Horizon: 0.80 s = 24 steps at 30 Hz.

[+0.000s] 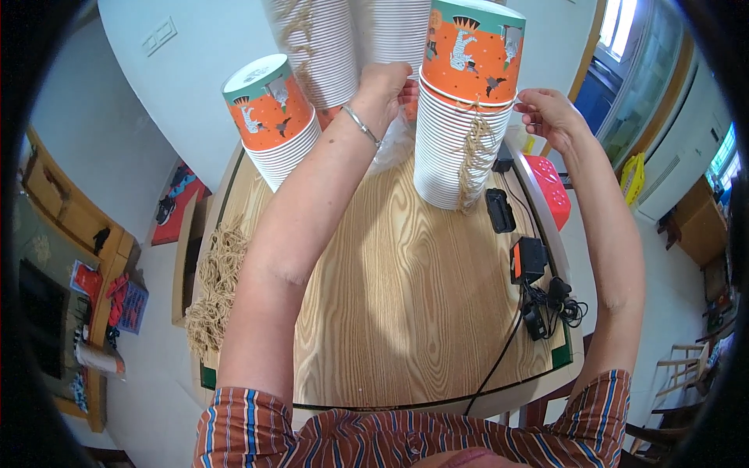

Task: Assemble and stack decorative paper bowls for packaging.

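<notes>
A tall stack of white paper cups (456, 160) stands on the wooden table (406, 304), topped by an orange cup with animal pictures (472, 51). My left hand (384, 92), a bracelet on its wrist, presses its curled fingers against the left side of that top cup. My right hand (548, 115) is at the cup's right side, fingertips pinched on a thin strand of twine at the rim. A bunch of tan twine (471, 160) hangs down the front of the stack.
A second, leaning cup stack (275, 121) stands at the left, with taller ribbed white stacks (324, 47) behind. Loose twine (214, 281) is piled on the table's left edge. A black box (499, 210), an orange-black device (529, 259), cables (555, 306) and a red object (550, 187) lie on the right.
</notes>
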Tool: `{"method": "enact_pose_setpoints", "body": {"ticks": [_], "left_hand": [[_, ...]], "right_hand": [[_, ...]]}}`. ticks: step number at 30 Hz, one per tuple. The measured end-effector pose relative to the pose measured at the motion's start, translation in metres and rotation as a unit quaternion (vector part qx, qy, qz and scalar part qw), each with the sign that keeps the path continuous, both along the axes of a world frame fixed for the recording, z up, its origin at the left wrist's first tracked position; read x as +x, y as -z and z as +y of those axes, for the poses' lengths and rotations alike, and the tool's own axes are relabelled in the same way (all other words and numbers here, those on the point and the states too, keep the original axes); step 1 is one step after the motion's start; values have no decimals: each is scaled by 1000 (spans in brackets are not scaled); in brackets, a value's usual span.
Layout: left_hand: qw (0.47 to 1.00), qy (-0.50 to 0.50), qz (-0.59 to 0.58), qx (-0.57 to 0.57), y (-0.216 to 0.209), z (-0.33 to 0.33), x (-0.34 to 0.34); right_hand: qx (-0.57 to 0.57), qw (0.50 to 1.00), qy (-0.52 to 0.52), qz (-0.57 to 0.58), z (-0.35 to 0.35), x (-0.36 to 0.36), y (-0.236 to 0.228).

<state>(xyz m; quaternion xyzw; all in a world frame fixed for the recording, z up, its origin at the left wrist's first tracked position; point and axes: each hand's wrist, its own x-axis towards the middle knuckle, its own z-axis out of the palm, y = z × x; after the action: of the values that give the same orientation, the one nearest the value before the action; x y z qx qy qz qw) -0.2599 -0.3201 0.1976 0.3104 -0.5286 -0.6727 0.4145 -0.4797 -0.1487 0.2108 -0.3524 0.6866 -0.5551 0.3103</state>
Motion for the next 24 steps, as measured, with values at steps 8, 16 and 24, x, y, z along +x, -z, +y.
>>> {"method": "enact_pose_setpoints", "body": {"ticks": [8,16,24], "left_hand": [[1000,-11,14,12,-8,6,2],[999,-38,6,-16,-12,16,-3],[999,-38,-33,-14,-8,18,-6]], "right_hand": [[7,1000,-4,6,-2,1,-2],[11,1000,-13,5,1,-3,-2],[14,1000,-11,4,2,-1,-3]]}}
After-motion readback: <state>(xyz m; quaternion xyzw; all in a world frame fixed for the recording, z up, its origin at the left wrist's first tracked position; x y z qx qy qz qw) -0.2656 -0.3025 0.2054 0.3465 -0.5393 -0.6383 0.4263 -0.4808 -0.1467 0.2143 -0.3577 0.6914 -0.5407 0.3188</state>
